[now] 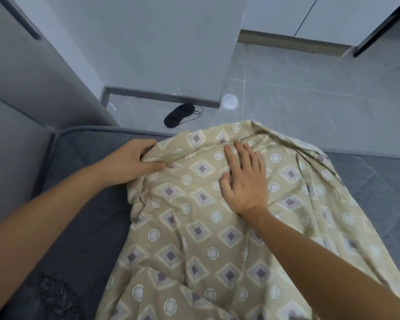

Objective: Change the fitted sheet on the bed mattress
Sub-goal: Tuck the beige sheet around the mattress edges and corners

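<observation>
A beige fitted sheet (194, 239) with a diamond and circle pattern lies rumpled over the dark grey mattress (83, 204), reaching the mattress's far edge. My left hand (129, 161) is shut on a bunched fold at the sheet's left edge. My right hand (243, 179) lies flat on top of the sheet with its fingers spread, pressing the cloth down near the far edge. Bare mattress shows to the left and to the right of the sheet.
A grey padded headboard (14, 139) rises at the left. Beyond the mattress is a grey tiled floor (310, 100) with a black sleep mask (178, 114) lying on it. A white cabinet (159, 47) stands behind that. A dark fuzzy item (56, 296) sits bottom left.
</observation>
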A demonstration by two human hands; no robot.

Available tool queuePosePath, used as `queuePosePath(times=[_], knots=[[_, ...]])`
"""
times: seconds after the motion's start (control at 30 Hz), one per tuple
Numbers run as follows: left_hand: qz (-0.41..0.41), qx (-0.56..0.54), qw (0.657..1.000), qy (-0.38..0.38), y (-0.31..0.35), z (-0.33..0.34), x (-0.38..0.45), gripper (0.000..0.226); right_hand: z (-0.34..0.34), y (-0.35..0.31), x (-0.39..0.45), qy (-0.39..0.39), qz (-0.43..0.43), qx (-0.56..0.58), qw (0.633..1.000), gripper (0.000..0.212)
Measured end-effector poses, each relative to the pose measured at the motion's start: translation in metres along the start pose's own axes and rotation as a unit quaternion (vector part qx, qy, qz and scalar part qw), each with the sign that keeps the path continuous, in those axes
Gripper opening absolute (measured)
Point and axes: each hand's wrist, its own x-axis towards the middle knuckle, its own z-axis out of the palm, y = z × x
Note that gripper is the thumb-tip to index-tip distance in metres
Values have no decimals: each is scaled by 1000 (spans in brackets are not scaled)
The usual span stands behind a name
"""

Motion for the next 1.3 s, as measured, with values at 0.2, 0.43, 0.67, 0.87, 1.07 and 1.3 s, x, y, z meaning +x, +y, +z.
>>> queuePosePath(times=[0.2, 0.43, 0.67, 0.87, 1.07, 1.3], knots=[[6, 190, 972, 140, 20, -32, 55, 43, 2, -1, 1, 17, -2, 7, 1000, 68], [36, 256, 903, 344, 19, -71, 79, 23, 4, 0, 2, 34, -6, 9, 999, 68], [-108, 244, 953, 142, -26, -48, 39, 26, 3, -4, 2, 15, 0, 5, 1000, 68], [2, 55, 985, 163, -10, -31, 31, 19, 1, -1, 2, 22, -3, 7, 1000, 69], [7, 41, 977, 207, 6, -40, 38, 27, 0, -3, 2, 27, -1, 8, 1000, 69], [-49, 392, 847, 355, 3, -64, 35, 63, 0, -3, 2, 25, -1, 7, 1000, 69]])
